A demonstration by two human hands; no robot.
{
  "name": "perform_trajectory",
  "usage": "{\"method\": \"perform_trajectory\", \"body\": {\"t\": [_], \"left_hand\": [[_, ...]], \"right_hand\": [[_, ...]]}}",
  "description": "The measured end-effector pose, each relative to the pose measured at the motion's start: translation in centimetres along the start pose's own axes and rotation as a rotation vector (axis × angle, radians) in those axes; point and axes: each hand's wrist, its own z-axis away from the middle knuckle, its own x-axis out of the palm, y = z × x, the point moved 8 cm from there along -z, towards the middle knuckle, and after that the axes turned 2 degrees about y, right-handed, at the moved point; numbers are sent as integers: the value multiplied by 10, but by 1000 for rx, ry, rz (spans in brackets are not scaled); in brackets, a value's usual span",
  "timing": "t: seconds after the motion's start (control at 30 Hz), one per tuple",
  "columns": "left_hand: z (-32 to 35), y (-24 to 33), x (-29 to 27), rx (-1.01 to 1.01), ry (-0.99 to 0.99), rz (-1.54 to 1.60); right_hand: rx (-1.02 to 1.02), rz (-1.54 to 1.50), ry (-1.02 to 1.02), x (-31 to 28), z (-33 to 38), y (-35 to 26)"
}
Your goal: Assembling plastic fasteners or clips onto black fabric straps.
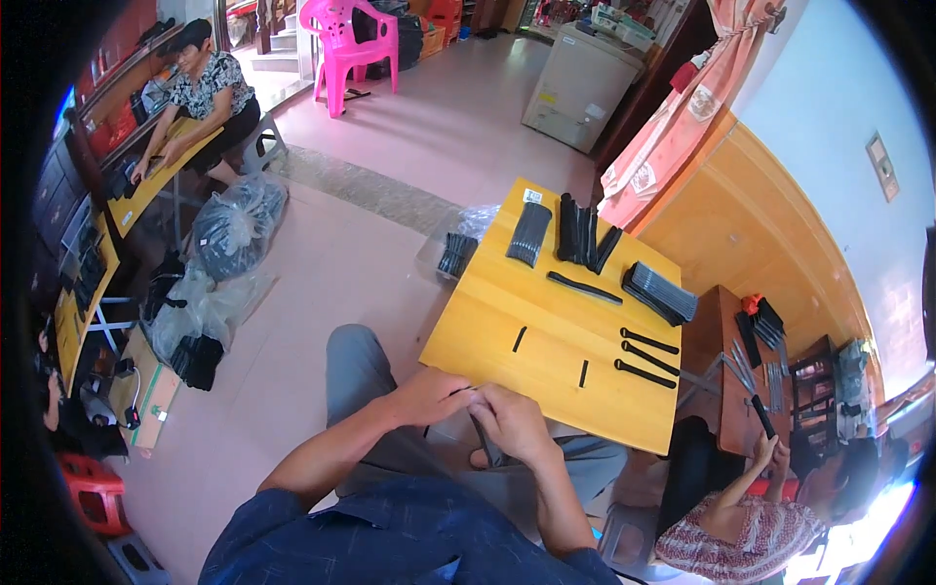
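Note:
My left hand point(429, 396) and my right hand point(513, 419) meet over my lap, just off the near edge of the yellow table point(478, 336). Both are closed, fingertips pinched together. A dark strap point(487, 447) hangs from under my right hand; its upper end is hidden between the fingers. On the table at right lie three black straps point(647, 357) with rounded loop ends. Two short black strips point(584, 373) are nearer me. Farther back are a single black strap point(584, 288), a flat bundle of straps point(527, 234), a fanned group point(582, 232) and a thick stack point(660, 292).
A clear bin point(447, 253) of dark bundles stands at the table's left. Plastic bags point(234, 229) lie on the floor. One person sits at another yellow table point(161, 175) far left; another works at a brown table point(731, 390) on the right. A pink chair point(353, 49) stands behind.

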Motion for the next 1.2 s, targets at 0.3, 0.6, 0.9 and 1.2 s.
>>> {"method": "perform_trajectory", "body": {"t": [0.3,0.6,0.9,1.2], "left_hand": [[1,25,-3,126,2,126],[6,34,0,96,-80,321],[17,15,24,-269,-155,854],[-1,46,-6,167,-22,369]], "right_hand": [[-78,-11,32,0,2,-4],[-64,-531,257,7,17,10],[140,-880,244,33,27,30],[37,-500,86,-2,8,5]]}}
